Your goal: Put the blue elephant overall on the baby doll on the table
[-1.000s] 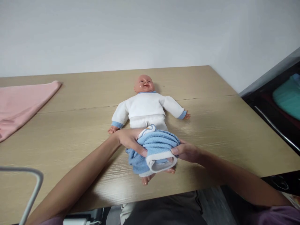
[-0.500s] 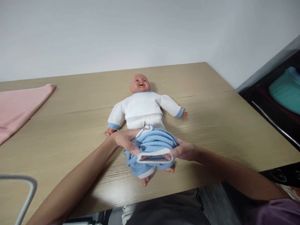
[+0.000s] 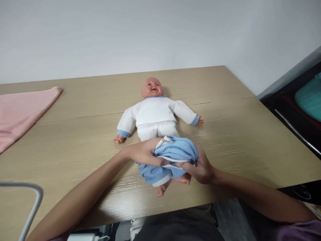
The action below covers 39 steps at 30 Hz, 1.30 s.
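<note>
A baby doll [image 3: 155, 110] lies on its back, head away from me, in a white top with blue collar and cuffs. Over its lower legs, blue terry cloth with a white bottom hem [image 3: 154, 173] leaves the bare feet showing. My left hand [image 3: 146, 152] and my right hand [image 3: 202, 167] grip a bunched blue terry garment [image 3: 177, 149] from both sides, just above those legs. Both thumbs press on its white-edged opening, which is nearly closed. Most of my other fingers are hidden behind or inside the cloth. Whether the bunch joins the leg cloth, I cannot tell.
The wooden table [image 3: 230, 140] meets a pale wall at the back. Pink cloth [image 3: 25, 112] lies at the left. A grey curved tube [image 3: 30, 185] stands at the near left. Beyond the right edge are dark furniture and a teal item [image 3: 309, 98].
The garment's white-edged opening, stretched wide before, is now squeezed narrow. My thumbs have come closer together along its edge. The whole view has shifted slightly.
</note>
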Each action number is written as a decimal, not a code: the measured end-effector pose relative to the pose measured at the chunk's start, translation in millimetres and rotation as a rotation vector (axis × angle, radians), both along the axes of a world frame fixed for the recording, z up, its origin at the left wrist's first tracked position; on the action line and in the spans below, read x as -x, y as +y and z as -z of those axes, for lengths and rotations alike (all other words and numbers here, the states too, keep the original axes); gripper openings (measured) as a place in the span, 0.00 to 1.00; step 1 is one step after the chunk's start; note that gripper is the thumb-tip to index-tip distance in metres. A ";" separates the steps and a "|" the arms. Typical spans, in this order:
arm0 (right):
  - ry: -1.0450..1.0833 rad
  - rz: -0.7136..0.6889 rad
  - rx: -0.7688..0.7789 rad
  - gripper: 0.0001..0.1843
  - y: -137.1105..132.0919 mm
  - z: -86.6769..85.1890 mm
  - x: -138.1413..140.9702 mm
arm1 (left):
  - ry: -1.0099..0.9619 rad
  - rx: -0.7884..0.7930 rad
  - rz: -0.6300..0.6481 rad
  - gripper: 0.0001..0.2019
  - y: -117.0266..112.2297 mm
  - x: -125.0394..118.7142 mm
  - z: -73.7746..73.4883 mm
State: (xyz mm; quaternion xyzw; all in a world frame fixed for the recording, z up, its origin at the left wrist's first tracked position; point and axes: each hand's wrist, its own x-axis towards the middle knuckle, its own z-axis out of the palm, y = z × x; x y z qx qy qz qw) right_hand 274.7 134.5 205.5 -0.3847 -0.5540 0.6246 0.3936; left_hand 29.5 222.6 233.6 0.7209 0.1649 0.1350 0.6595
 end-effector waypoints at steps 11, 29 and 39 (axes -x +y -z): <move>-0.206 0.230 -0.113 0.15 -6.2 -19.6 3.7 | 0.093 -0.107 -0.113 0.11 -12.1 -10.2 -12.0; -0.702 0.735 -0.513 0.04 -117.8 31.7 14.3 | 0.727 -0.705 -0.089 0.20 -64.1 -33.2 -31.3; -0.565 0.714 -0.372 0.12 -106.3 45.8 12.0 | 0.917 -0.804 -0.078 0.18 -74.2 -42.6 -31.2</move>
